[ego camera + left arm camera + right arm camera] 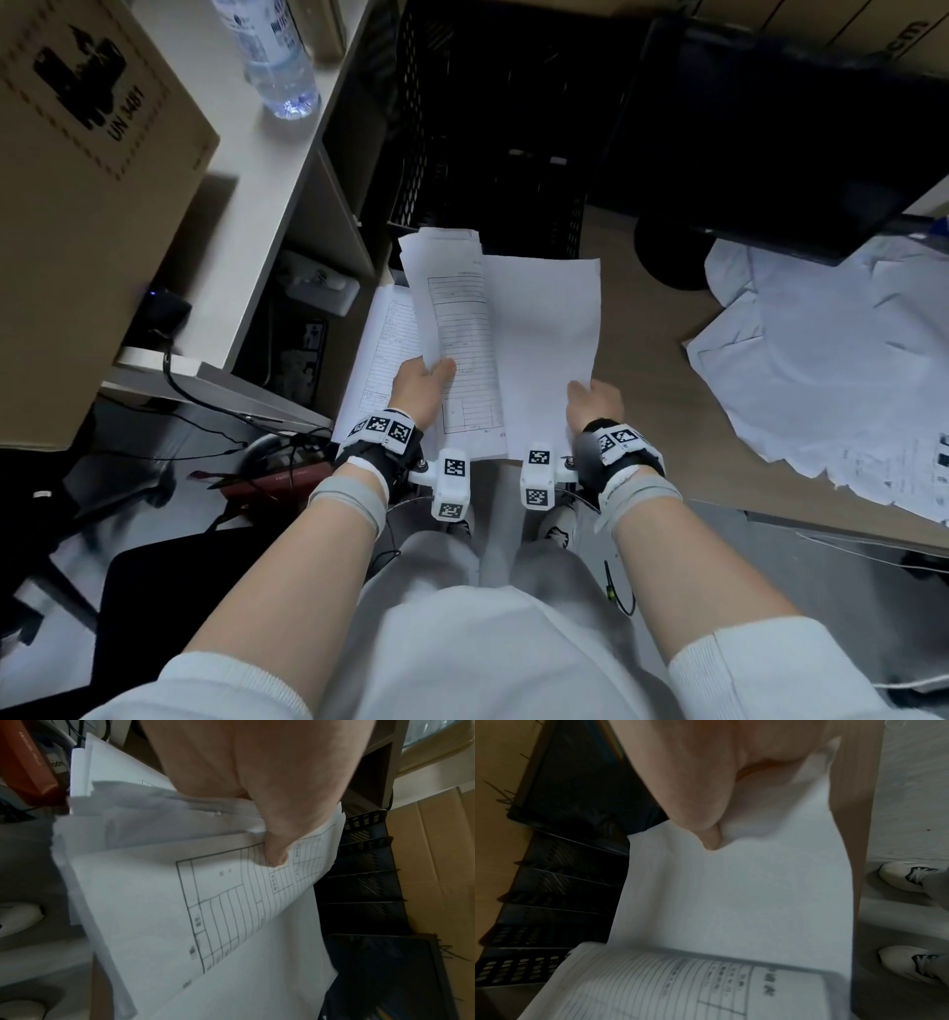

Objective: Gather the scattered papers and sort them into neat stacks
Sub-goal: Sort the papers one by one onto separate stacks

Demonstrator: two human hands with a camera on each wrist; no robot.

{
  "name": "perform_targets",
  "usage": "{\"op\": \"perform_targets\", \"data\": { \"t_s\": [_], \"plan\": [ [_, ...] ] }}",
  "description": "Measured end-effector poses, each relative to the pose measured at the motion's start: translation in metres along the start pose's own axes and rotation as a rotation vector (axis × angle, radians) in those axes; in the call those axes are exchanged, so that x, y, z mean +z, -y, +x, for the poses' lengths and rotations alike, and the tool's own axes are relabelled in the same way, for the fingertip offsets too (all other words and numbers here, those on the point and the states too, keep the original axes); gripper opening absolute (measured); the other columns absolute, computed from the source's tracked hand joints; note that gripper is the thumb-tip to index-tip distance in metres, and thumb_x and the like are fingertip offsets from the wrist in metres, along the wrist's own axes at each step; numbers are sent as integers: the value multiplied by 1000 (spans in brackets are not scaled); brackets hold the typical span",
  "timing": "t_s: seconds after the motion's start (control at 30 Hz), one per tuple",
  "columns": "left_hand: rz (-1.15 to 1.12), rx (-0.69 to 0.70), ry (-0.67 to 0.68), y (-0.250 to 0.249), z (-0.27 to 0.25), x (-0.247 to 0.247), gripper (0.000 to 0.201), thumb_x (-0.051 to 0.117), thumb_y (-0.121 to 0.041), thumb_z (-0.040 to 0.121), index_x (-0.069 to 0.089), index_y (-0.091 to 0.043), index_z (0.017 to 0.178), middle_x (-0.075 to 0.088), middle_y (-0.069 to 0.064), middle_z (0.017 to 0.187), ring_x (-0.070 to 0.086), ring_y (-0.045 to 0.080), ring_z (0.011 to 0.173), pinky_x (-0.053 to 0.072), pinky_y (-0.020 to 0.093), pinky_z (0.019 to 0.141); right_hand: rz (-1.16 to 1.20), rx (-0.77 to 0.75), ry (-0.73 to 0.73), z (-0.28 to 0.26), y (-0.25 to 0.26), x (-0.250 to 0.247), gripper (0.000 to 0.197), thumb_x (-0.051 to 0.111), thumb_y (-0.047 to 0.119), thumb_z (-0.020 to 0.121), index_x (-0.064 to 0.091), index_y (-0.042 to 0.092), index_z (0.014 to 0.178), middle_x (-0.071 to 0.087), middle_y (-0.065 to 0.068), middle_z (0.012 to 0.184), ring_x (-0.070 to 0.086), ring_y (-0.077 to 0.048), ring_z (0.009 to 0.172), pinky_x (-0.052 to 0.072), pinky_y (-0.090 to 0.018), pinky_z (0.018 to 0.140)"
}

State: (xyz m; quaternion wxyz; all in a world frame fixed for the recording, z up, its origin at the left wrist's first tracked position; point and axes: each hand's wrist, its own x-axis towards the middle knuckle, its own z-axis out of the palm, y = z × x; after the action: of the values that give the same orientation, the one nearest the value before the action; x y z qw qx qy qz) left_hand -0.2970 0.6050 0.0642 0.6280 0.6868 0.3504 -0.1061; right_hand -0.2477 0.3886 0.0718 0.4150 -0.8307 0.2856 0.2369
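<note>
My left hand (422, 383) grips a bundle of printed forms (452, 329), thumb on top of the gridded page (257, 898). The bundle stands tilted above the desk's front edge. My right hand (593, 403) pinches the near corner of a blank white sheet (544, 329), which lies beside and partly under the bundle. In the right wrist view the thumb presses on that blank sheet (744, 886). Another printed sheet (377, 360) lies under the bundle at the left. A loose heap of scattered papers (821, 370) covers the desk to the right.
A black mesh tray rack (488, 144) stands right behind the held papers. A dark monitor (780, 133) leans over the heap at the right. A cardboard box (87, 195) and a water bottle (277, 56) sit on the shelf unit at left. Cables lie on the floor.
</note>
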Motion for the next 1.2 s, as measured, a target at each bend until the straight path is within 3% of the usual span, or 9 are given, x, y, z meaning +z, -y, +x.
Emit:
{"op": "perform_targets", "data": {
  "t_s": [0.23, 0.43, 0.67, 0.77, 0.83, 0.9, 0.97, 1.07, 1.2],
  "plan": [
    [-1, -15, -105, -2, 11, -4, 30, 58, -28, 100, 67, -7, 119, 72, 8, 112, 68, 27, 106, 52, 47, 102, -114, 136, -38, 22, -29, -13, 30, 45, 16, 100, 51, 4, 73, 57, -12, 87, 53, -30, 81, 38, -31, 72],
    [0, -48, -120, 13, 13, 1, 49, 61, -41, 86, 68, -7, 122, 74, 5, 112, 69, 25, 107, 53, 48, 102, -192, 189, 105, 46, -42, 5, 31, 44, 16, 102, 58, -4, 121, 61, -20, 121, 59, -35, 109, 42, -34, 82],
    [31, -52, -163, 14, 11, 6, 52, 60, -41, 86, 67, -7, 124, 74, 6, 113, 69, 26, 107, 53, 48, 102, -235, 218, 143, 59, -47, 11, 38, 41, 21, 100, 49, -1, 131, 57, -18, 125, 58, -36, 114, 42, -32, 81],
    [50, -55, -143, 12, 10, 16, 47, 61, -41, 90, 68, -6, 121, 74, 6, 111, 69, 27, 106, 53, 49, 102, -224, 169, 104, 98, -75, 20, 78, 34, 57, 70, 49, 4, 126, 49, -13, 103, 59, -34, 97, 51, -44, 85],
    [83, -48, -126, 10, 9, 26, 54, 61, -53, 85, 68, -9, 114, 74, 10, 109, 70, 29, 103, 53, 51, 99, -164, 96, 95, 114, -80, 18, 73, 45, 58, 63, 51, 13, 120, 48, -6, 105, 56, -28, 97, 51, -51, 92],
    [96, -31, -85, 3, 5, 40, 55, 60, -58, 82, 68, -10, 107, 74, 14, 109, 70, 30, 103, 53, 53, 98, -7, -43, 185, 73, -37, -2, 54, 67, 33, 82, 52, 17, 131, 55, 2, 118, 56, -21, 105, 49, -39, 95],
    [83, 8, -18, -11, -3, 58, 31, 58, -41, 97, 68, -12, 101, 74, 12, 108, 69, 28, 105, 52, 48, 101, 110, -173, 391, 46, -4, -20, 48, 70, 13, 87, 57, 15, 133, 61, -1, 125, 59, -13, 111, 48, -28, 91],
    [17, 24, 78, -27, -12, 81, 22, 48, -30, 106, 66, -17, 107, 73, 6, 112, 67, 25, 112, 50, 41, 103, 137, -294, 578, 34, 17, -29, 55, 70, 9, 88, 53, 18, 140, 63, 2, 130, 61, 1, 107, 49, -14, 81],
    [-81, -3, 162, -40, -20, 99, 40, 38, -45, 108, 66, -18, 116, 73, 7, 116, 69, 21, 112, 51, 38, 103, 63, -371, 658, 24, 24, -49, 71, 72, 13, 87, 39, 26, 148, 60, 23, 110, 59, 12, 94, 48, -6, 76]
  ]
}}
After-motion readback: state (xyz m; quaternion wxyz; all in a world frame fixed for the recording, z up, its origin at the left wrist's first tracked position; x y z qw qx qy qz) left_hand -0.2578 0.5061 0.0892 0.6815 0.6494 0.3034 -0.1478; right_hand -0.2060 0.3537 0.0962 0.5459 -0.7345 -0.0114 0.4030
